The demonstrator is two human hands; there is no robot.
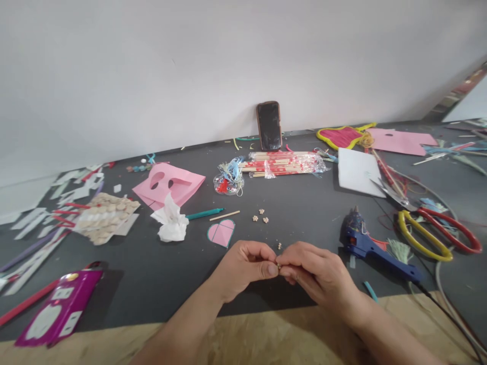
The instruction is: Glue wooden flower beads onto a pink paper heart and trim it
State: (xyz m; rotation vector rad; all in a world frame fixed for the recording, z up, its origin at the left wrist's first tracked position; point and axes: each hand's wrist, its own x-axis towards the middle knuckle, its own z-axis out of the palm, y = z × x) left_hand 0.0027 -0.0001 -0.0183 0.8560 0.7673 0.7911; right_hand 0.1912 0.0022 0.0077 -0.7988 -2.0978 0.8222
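Left hand (241, 266) and right hand (315, 271) together above the front of the dark desk (304, 213), fingertips meeting and pinched on a tiny pale piece (279, 265), most of it hidden by the fingers, its exact shape impossible to tell. Best handling here: light, even pressure between thumbs and forefingers, wrists low and steady, any turning kept very slight, since something this small could easily spring loose or crush.

Just ahead of the hands, a crumb-sized pale bit (279, 246) on the desk. A little farther off, a few small wooden flowers (261, 215), a heart card (221, 232) with a teal outline, a thin stick (224, 215) and a teal pen (203, 213). To the right, a blue glue gun (375, 248) near yellow-and-red scissors (437, 235). To the left, crumpled tissue (171, 220), pink paper (167, 185) with cut holes and a sheet of beige flowers (104, 218). Beyond these, a bundle of chopsticks (283, 163) in red-printed wrappers and a phone (269, 125) propped against the white wall (190, 66).
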